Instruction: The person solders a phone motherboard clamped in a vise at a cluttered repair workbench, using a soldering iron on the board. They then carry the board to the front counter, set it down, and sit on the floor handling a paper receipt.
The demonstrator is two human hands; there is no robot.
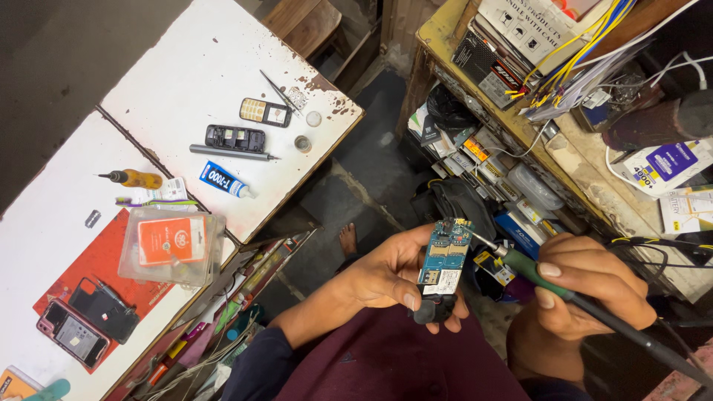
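Note:
My left hand (386,271) grips a small blue phone circuit board (444,258), held upright over my lap with its component side facing me. My right hand (587,278) holds a soldering iron (531,271) with a green grip and a black cable trailing to the lower right. The iron's metal tip touches the board's upper right edge, near the top connector. Both hands hover above my dark red clothing, right of the white worktable.
The white worktable (193,67) carries a keypad phone (265,112), an opened phone body (235,137), a glue tube (226,180), a screwdriver (134,177), a clear plastic box (172,245) and a smartphone (73,333) on a red mat. Cluttered shelves with boxes and wires fill the right.

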